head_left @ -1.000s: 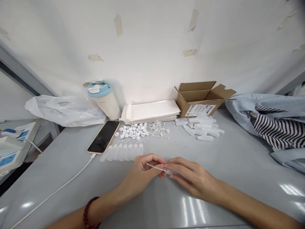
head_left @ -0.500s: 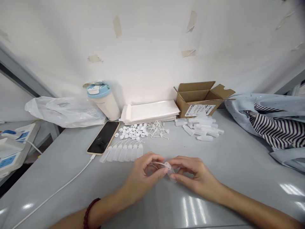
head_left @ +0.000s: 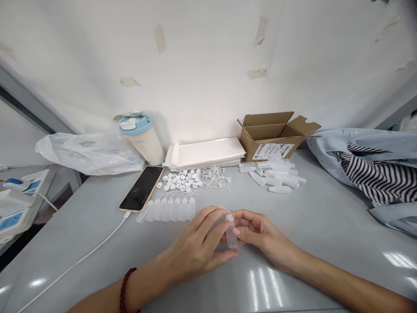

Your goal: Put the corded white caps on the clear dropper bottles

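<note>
A small translucent plastic bottle (head_left: pixel 231 237) stands nearly upright between my hands, with a thin white strip at its neck. My right hand (head_left: pixel 257 229) grips its side, thumb in front. Fingers of my left hand (head_left: pixel 202 239) touch the neck while the thumb reaches its lower end. Left of my hands, a row of similar bottles (head_left: pixel 175 210) lies with thin strips at their tops. Beyond them are loose white caps (head_left: pixel 182 180) and a tangle of thin white strips (head_left: pixel 216 177). More bottles (head_left: pixel 279 174) are heaped at the right.
A phone (head_left: pixel 141 188) with a white cable (head_left: pixel 78 266) lies on the left of the grey table. A tumbler (head_left: pixel 148 143), a plastic bag (head_left: pixel 87 152), a stack of white envelopes (head_left: pixel 208 152) and an open cardboard box (head_left: pixel 272 145) line the wall. Fabric (head_left: pixel 374 169) lies at right.
The bottle has been turned more upright. My left hand has rotated over, its thumb moving down to the bottle's lower end, while my right hand keeps hold of the side.
</note>
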Motion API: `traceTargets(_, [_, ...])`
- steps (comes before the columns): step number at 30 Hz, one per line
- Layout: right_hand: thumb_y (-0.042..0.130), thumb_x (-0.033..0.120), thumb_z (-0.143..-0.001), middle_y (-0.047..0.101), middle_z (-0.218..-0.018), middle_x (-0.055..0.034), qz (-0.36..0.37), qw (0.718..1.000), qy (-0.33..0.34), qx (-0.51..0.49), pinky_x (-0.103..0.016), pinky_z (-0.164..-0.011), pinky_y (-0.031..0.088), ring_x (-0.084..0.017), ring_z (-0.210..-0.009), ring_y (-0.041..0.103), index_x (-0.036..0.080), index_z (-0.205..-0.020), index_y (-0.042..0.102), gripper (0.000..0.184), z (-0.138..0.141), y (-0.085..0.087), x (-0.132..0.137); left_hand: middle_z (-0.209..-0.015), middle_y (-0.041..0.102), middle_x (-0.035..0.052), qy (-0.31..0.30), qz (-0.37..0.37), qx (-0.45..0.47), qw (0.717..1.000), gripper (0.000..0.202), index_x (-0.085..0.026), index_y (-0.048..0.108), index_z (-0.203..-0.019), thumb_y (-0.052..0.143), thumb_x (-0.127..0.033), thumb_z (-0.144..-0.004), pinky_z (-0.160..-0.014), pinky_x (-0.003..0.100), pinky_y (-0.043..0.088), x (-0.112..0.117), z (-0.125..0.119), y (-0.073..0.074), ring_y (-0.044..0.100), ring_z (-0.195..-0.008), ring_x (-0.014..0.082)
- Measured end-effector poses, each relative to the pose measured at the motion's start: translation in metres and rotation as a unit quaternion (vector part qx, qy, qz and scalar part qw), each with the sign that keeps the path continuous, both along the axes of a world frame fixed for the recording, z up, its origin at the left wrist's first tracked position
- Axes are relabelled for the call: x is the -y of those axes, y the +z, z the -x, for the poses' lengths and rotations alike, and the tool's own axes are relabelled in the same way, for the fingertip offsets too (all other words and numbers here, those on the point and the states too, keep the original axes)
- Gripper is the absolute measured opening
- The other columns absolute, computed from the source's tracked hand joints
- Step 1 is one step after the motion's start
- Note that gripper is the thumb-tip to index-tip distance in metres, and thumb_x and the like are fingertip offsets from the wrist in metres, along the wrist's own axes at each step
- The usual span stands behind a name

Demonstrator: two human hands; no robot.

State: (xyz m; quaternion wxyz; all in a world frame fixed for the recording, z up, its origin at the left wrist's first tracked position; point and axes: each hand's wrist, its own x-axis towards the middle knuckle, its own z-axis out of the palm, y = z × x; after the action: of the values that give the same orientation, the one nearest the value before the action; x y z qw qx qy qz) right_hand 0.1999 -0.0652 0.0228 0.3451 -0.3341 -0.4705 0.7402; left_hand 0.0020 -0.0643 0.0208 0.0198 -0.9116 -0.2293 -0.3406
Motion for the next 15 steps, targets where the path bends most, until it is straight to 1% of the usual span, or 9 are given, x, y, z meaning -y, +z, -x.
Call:
traceTargets(4, [0.070,0.033,-0.080,0.067,-0.084,-0.0024,-0.002,1.000,-0.011,0.007,-0.027,-0.069,0.049,-0.013,-0.073,0.062,0.017,-0.096,0.060,0.024,-0.0009,0.0013,0.0002,-0.110,0.062,0.0187,0.005,0.007,-0.010,1.000,0.039,-0.005,0.049,-0.117,0.064,-0.022,-0.084,-0.094,0.044,0.052,-0.0005,-0.0003,-0.0014,0.055,-0.111,0.0281])
traceTargets(10, [0.078,0.034,-0.069,0.062,-0.071,0.0024,0.010,0.998,-0.042,0.043,-0.025,-0.062,0.046,-0.012,-0.065,0.058,0.018,-0.085,0.055,0.032,0.0016,0.0015,0.0014,-0.107,0.063,0.0178,0.011,-0.006,0.007,1.000,0.034,-0.007,0.050,-0.114,0.062,-0.018,-0.084,-0.090,0.043,0.054,0.0021,-0.0034,-0.0013,0.057,-0.109,0.0280])
traceTargets(13, [0.077,0.034,-0.071,0.063,-0.070,0.0024,0.005,0.999,-0.032,0.038,-0.027,-0.066,0.047,-0.012,-0.066,0.060,0.018,-0.087,0.056,0.031,0.0026,0.0030,0.0027,-0.106,0.064,0.0168,0.011,-0.002,0.016,1.000,0.035,-0.007,0.050,-0.113,0.064,-0.013,-0.081,-0.090,0.041,0.054,0.0031,-0.0044,-0.0028,0.058,-0.108,0.0271])
traceTargets(15, [0.073,0.035,-0.076,0.065,-0.075,0.0004,-0.008,1.000,-0.011,0.020,-0.030,-0.073,0.049,-0.014,-0.073,0.063,0.018,-0.091,0.058,0.028,0.0020,0.0052,0.0034,-0.107,0.063,0.0163,0.005,0.016,0.040,0.999,0.037,-0.008,0.050,-0.113,0.064,-0.012,-0.079,-0.091,0.040,0.053,0.0035,-0.0048,-0.0042,0.058,-0.108,0.0258])
